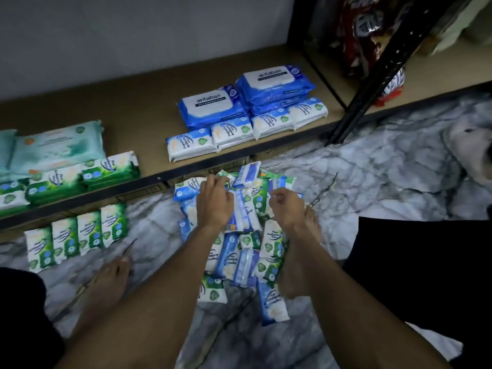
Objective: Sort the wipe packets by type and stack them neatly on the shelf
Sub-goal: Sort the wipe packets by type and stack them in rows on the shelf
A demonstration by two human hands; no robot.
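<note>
Low in the frame, our left foot (106, 283) stands on the marble floor (372, 182), and our right foot (295, 262) stands at the right edge of the pile (239, 262) – a loose heap of blue and green packets in the frame's centre. Our left hand (214, 202) curls its fingers down onto the pile's far side. Our right hand (286, 206) hovers beside it, fingers bent. We cannot tell whether either hand actually grips a packet. At lower left, a green row (77, 235) lies on the floor. Beyond, on the shelf (133, 107), green packets (80, 177) sit at left before teal packs (58, 145). At centre right, blue packets (239, 131) line the front edge – big blue packs (274, 86) behind them.
</note>
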